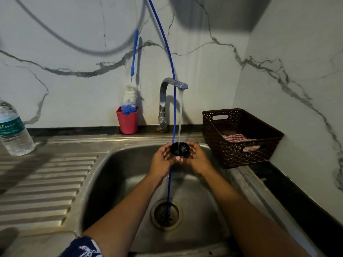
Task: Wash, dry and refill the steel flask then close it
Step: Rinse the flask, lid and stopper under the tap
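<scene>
Flask: steel body not in view. The only likely part of it is a black round cap, held over the sink.

- Nearest: a patterned sleeve at the lower edge, with both forearms reaching forward over the basin.
- Drain lies open below the hands, so the run-off clears. A thin blue tube drops from above into it, passing just left of the cap.
- Left hand and right hand are close together, fingers curled round the cap from either side. The hollow face is up, apparently so the water falls straight into it.
- Judged step: rinsing the cap. Drying, refilling and closing not yet done.
- Tap is running and its stream lands on the cap's middle.
- Right of the sink, on the bench, is a brown basket with a checked cloth inside, within reach and probably for drying.
- Against the wall left of the tap, a red cup holds a brush head-down. It is long enough for a flask's inside.
- Far left, by the ribbed drainer, stands a capped bottle of water, a possible refill source.
- Risk: wet cap, slippery grip.
</scene>
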{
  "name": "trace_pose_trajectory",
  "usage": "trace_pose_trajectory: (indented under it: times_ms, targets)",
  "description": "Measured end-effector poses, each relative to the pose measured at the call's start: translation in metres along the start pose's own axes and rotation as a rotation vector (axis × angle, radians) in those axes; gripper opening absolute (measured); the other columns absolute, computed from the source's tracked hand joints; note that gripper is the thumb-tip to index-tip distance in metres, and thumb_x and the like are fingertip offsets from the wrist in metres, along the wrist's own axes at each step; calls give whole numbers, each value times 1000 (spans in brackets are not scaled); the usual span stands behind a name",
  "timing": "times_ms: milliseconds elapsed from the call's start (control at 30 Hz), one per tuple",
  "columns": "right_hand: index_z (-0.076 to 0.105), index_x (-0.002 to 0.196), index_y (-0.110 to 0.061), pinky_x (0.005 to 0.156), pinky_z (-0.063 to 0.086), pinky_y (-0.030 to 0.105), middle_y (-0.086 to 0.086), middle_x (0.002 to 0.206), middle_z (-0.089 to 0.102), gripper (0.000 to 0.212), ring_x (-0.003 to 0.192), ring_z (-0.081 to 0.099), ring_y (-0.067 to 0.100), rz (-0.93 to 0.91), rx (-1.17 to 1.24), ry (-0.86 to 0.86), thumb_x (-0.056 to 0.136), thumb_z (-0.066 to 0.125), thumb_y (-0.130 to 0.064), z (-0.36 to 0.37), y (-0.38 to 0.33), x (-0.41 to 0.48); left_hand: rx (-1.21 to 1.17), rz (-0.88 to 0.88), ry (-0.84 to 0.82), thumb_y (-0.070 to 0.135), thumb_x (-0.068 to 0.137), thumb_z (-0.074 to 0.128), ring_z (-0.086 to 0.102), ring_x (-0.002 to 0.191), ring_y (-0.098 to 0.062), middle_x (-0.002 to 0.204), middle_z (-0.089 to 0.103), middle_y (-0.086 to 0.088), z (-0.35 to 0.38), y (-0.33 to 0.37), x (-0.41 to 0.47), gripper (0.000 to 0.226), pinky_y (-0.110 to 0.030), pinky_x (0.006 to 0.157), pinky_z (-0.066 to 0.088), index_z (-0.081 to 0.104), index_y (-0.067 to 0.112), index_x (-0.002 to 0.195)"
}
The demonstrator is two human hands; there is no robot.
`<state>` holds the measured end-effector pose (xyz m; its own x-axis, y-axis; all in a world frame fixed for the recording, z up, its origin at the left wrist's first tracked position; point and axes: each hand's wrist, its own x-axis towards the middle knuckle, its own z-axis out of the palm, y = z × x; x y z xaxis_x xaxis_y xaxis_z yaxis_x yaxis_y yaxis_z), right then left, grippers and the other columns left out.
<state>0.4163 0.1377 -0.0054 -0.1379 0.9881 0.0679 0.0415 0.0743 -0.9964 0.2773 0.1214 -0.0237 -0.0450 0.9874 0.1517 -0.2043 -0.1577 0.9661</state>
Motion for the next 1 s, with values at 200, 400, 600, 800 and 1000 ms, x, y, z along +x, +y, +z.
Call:
trace_pose_trajectory:
  times_ms: [200,400,600,800,1000]
  targets:
    - [45,111,-11,75,50,12,2,108,57,55,100,55,13,-27,-48,-48,69,71,14,-1,2,1,74,-2,11,-18,72,68,66,95,-13,114,66,-15,-13,4,1,52,-20,79,55,56,0,119]
    - [46,123,-7,81,51,16,1,115,57,59,107,56,14,-26,-29,-43,73,71,9,-2,-1,-1,63,9,42,-12,71,72,68,90,-10,103,70,-7,-14,8,3,47,-22,82,55,60,4,114]
    - [54,125,-2,71,51,12,11,116,64,44,87,64,7,-49,10,-19,83,65,-3,-8,-7,-9,-49,-185,140,18,81,72,66,64,-15,76,72,-9,-11,23,-4,18,-19,56,55,68,2,89]
    - [47,132,-15,92,50,29,0,118,60,65,108,59,16,-72,-108,-38,74,76,-11,2,-7,-10,-184,-384,174,42,88,61,68,55,-16,70,69,-15,-9,26,-3,42,-23,57,58,65,1,85]
    - [54,125,-12,92,52,39,6,120,62,57,106,61,21,-32,-124,125,73,78,-15,13,-2,0,-132,-366,193,34,97,52,66,48,-13,67,68,-13,2,25,-5,36,-19,46,53,62,1,85]
